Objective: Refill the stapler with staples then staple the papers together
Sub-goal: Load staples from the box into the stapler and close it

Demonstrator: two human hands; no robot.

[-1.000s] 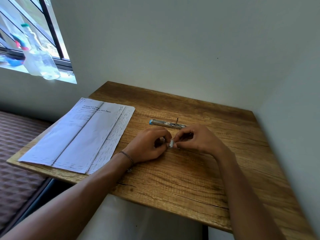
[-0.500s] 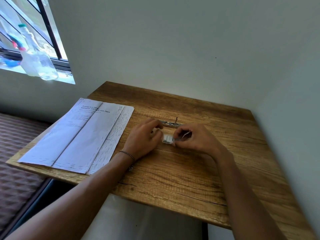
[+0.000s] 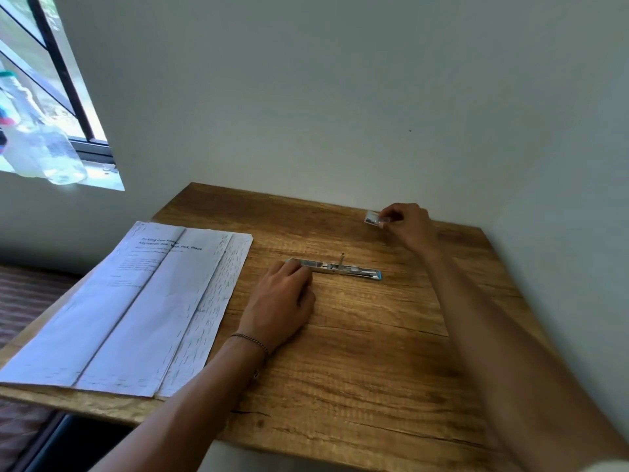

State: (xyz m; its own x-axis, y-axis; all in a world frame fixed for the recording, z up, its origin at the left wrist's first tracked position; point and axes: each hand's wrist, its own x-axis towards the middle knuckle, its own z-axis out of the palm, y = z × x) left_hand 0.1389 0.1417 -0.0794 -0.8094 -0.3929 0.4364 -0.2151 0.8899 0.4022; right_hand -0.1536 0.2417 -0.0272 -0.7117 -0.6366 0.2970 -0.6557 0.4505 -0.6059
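Observation:
A slim metal stapler (image 3: 343, 268) with blue ends lies flat and opened out in the middle of the wooden table (image 3: 374, 369). My left hand (image 3: 282, 301) rests on the table with its fingertips on the stapler's left end. My right hand (image 3: 406, 224) is stretched to the far right corner by the wall, pinching a small staple box (image 3: 372, 218) that sits on or just above the table. A stack of printed papers (image 3: 136, 308) lies fanned out at the table's left side.
White walls close the table in at the back and right. A window sill at upper left carries a clear plastic bottle (image 3: 44, 148). The table's front edge is near me, and the papers reach its left front edge.
My right hand has carried the staple box from the table's middle to the far right corner. My left hand has moved up onto the stapler's left end.

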